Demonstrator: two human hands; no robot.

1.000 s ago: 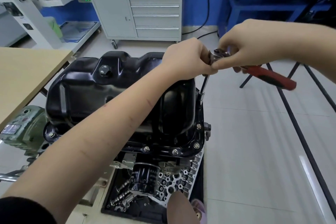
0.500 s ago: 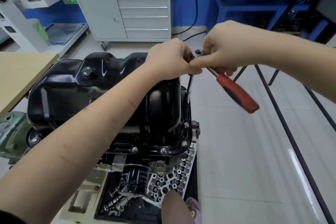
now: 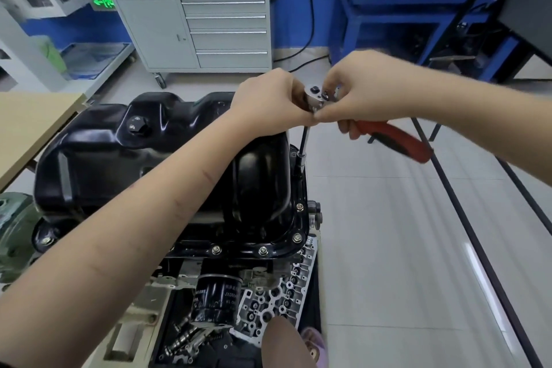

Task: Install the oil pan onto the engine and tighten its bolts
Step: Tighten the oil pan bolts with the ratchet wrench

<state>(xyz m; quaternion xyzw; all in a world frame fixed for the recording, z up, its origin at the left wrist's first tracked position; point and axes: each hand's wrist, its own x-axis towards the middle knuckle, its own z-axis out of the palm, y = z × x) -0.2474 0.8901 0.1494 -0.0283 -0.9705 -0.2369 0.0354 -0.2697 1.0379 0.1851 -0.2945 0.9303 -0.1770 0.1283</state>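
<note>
The black oil pan (image 3: 149, 158) sits upside-down-engine style on top of the engine, with several bolts (image 3: 297, 236) along its near and right flange. A ratchet wrench (image 3: 394, 137) with a red handle stands on a long extension and socket (image 3: 301, 155) set on a bolt at the pan's right edge. My left hand (image 3: 268, 98) grips the ratchet head from the left. My right hand (image 3: 364, 92) holds the ratchet head and the near end of the red handle from the right.
A black oil filter (image 3: 216, 299) and a cylinder head part (image 3: 277, 290) sit below the pan. A wooden table (image 3: 27, 125) is at left, a grey drawer cabinet (image 3: 209, 24) behind, blue racks (image 3: 418, 24) at back right. Tiled floor (image 3: 403, 248) lies right.
The red handle has swung back from pointing toward me to pointing right. Both hands stay on the ratchet head over the same right-edge bolt.
</note>
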